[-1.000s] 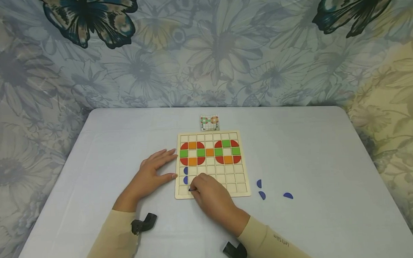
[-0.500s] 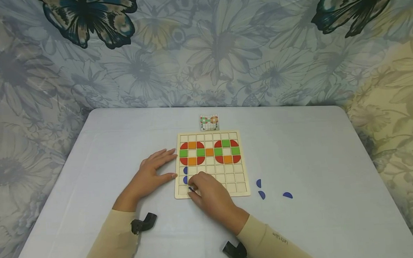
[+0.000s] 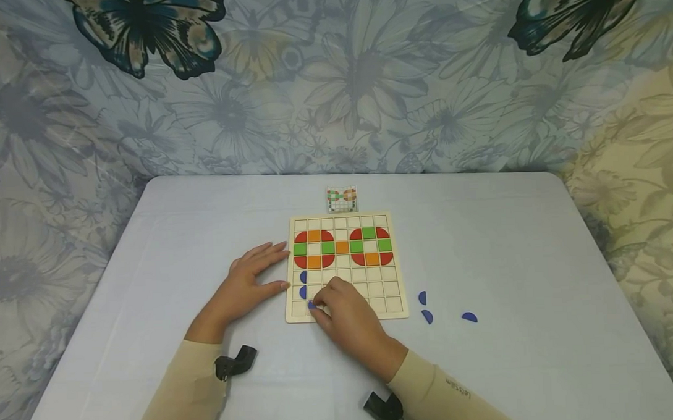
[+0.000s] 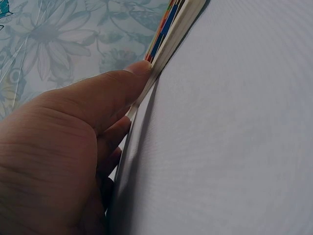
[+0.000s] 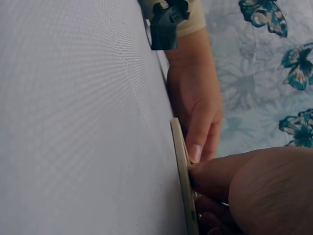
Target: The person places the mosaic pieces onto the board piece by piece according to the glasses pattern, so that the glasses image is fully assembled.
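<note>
Head view: we see all of it, largest thing first.
Table: pale cloth under the wooden board, our landmark.
Board: gridded, red, green and orange tiles in its far rows.
Left hand: we rest it flat, fingers straight, against the board's left edge.
Right hand: fingers curled, we pinch a blue piece at the board's near-left corner cells.
Loose blue pieces: just right of the board.
Handling: we judge the piece light, thin, stiff; hold it by the edges.
</note>
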Available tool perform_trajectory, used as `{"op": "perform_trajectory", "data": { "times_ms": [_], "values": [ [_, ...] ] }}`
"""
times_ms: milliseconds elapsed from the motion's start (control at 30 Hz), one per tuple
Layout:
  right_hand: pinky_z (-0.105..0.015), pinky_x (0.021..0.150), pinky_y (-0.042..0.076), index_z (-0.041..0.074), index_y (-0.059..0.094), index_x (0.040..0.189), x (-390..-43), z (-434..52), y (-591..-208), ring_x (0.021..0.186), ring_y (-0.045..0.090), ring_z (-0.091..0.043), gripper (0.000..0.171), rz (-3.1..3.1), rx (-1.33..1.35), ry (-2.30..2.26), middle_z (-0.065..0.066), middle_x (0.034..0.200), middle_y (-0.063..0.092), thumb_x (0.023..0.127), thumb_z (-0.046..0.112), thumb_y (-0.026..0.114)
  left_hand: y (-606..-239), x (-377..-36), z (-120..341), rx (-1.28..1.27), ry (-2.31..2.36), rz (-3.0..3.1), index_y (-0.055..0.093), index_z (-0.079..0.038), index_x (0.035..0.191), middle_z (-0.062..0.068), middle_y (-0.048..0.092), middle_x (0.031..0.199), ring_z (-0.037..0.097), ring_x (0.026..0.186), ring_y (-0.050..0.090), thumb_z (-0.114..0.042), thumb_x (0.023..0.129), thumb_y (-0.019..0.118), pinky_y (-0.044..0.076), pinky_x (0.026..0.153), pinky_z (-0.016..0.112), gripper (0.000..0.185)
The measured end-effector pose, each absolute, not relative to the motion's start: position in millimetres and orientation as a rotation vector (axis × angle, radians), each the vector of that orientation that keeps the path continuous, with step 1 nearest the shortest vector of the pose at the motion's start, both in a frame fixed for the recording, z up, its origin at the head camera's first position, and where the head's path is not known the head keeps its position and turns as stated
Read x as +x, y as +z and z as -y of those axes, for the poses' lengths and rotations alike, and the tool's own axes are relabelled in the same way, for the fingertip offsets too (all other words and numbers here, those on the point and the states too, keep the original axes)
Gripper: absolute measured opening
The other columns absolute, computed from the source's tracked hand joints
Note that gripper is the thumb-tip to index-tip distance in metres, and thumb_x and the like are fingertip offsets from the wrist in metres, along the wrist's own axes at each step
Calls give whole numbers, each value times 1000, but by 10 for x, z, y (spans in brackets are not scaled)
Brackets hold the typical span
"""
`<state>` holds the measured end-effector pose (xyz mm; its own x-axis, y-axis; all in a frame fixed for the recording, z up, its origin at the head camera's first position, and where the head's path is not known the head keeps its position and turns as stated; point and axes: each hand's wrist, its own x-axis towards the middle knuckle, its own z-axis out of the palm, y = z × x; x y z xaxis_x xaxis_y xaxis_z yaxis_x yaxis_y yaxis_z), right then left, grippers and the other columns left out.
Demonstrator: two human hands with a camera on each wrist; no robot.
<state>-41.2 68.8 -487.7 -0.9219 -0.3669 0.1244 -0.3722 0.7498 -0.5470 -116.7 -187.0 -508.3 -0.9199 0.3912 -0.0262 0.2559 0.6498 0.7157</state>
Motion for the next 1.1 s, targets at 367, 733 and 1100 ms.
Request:
{"op": "perform_trajectory", "data": {
  "times_ms": [367, 733, 1100],
  "values": [
    [-27, 80, 56, 11, 82, 103, -424, -699, -4896, 90, 61, -14, 11, 2904, 644, 885, 4, 96, 64, 96, 16, 88, -5087, -1164, 1859, 545, 1134, -2704, 64, -21, 156, -8, 48, 167, 27, 160, 30, -36, 94, 89, 18, 122, 64, 69],
    [-28, 78, 57, 9, 82, 101, -436, -707, -4919, 89, 65, -15, 11, 2849, 667, 916, 2, 94, 67, 94, 13, 89, -5060, -1163, 1852, 529, 1124, -2683, 63, -23, 157, -13, 46, 167, 22, 160, 29, -37, 96, 87, 17, 124, 61, 67],
    [-26, 79, 57, 11, 83, 103, -451, -705, -4896, 89, 65, -13, 11, 2872, 652, 939, 4, 94, 70, 94, 15, 89, -5048, -1152, 1851, 525, 1122, -2685, 63, -21, 157, -12, 46, 167, 23, 160, 28, -36, 96, 87, 16, 124, 61, 67]
  ]
}}
